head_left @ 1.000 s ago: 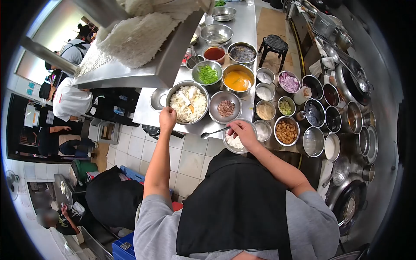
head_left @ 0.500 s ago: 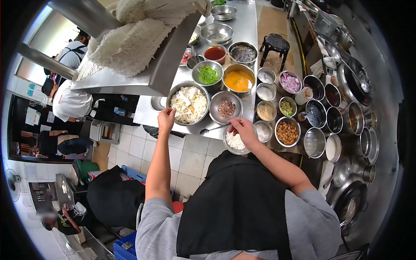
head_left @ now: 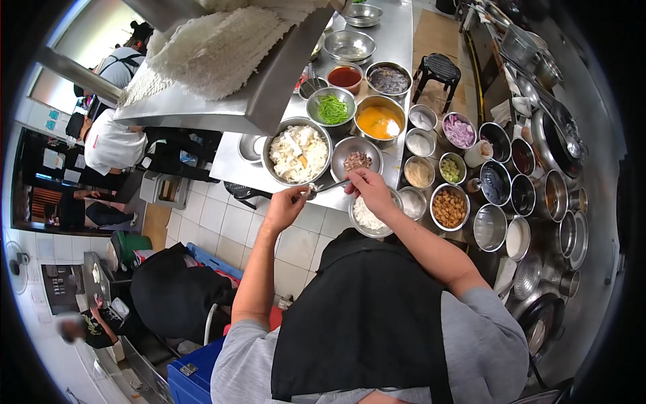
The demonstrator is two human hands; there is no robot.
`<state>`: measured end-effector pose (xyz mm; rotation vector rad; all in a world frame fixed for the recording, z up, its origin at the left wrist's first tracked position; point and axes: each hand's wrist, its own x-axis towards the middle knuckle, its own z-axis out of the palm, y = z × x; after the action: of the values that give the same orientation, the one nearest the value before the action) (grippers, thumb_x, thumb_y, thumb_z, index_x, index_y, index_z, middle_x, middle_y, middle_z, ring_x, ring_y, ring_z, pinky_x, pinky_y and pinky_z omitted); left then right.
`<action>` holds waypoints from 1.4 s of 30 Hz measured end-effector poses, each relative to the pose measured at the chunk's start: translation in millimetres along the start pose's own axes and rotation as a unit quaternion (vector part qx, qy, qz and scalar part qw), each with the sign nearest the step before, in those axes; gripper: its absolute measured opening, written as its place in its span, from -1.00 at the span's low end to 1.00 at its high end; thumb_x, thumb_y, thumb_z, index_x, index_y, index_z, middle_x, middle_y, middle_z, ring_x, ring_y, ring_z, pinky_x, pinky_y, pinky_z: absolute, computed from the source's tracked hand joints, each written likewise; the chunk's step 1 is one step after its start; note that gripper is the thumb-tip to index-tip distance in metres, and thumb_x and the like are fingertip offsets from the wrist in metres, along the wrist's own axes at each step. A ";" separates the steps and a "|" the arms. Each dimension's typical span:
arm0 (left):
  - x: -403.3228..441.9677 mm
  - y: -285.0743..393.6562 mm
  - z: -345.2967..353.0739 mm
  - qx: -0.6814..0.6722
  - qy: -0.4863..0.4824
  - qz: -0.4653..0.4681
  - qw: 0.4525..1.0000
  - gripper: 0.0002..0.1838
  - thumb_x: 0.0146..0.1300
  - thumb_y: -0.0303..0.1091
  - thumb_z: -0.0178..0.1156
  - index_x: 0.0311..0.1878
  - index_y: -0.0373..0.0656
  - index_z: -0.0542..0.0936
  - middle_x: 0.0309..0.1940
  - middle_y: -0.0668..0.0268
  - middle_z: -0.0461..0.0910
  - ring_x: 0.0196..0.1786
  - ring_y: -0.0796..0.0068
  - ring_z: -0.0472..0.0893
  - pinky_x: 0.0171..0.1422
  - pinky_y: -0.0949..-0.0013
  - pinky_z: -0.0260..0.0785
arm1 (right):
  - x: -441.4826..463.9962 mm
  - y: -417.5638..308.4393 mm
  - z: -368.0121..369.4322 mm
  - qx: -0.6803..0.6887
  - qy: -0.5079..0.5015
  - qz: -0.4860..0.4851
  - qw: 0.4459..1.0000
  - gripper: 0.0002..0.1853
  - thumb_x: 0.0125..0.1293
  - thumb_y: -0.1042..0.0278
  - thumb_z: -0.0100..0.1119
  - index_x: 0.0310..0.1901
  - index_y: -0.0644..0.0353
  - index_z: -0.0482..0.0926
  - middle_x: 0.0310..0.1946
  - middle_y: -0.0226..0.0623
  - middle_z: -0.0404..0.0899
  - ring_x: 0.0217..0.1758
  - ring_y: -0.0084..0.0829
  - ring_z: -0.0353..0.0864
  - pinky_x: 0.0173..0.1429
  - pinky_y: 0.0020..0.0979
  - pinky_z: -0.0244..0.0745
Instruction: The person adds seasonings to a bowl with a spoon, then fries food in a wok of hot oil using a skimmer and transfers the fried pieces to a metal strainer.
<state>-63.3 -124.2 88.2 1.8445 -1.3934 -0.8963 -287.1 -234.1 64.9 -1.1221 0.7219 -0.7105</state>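
Observation:
My right hand grips the handle of a metal spoon, which slants down to the left. My left hand is pinched at the spoon's tip; a small pale bit shows there, too small to name. Just beyond the left hand stands a large metal bowl of pale, chunky white food with a yellow-orange piece. Past the spoon is a metal bowl with diced pinkish-brown pieces. A bowl of white grainy food sits partly under my right hand and wrist.
Bowls of green strips, orange-yellow liquid and red sauce stand farther back. Several containers fill the right side, including brown cubes and chopped onion. A metal shelf overhangs the upper left. Other people stand at left.
My left hand has moved from the large bowl's rim down and right to the spoon's tip. The right hand and spoon have shifted slightly up and left. The view has shifted a little.

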 end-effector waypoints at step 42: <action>97.2 -94.8 -3.7 0.073 0.259 -0.005 0.963 -0.75 0.21 -0.29 0.16 -0.14 -0.25 0.61 -0.42 0.13 0.60 -0.36 0.27 0.63 -0.21 0.31 0.47 | 37.0 7.3 11.4 0.146 0.131 -0.026 0.980 -0.76 0.43 0.24 -0.06 -0.12 0.21 0.52 -0.40 -0.34 0.60 -0.37 -0.59 0.56 -0.33 -0.61 0.38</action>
<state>9.2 -196.8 -0.7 2.0076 -1.1367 -0.2787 -255.5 -255.9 55.5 -0.7891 0.7821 -0.9862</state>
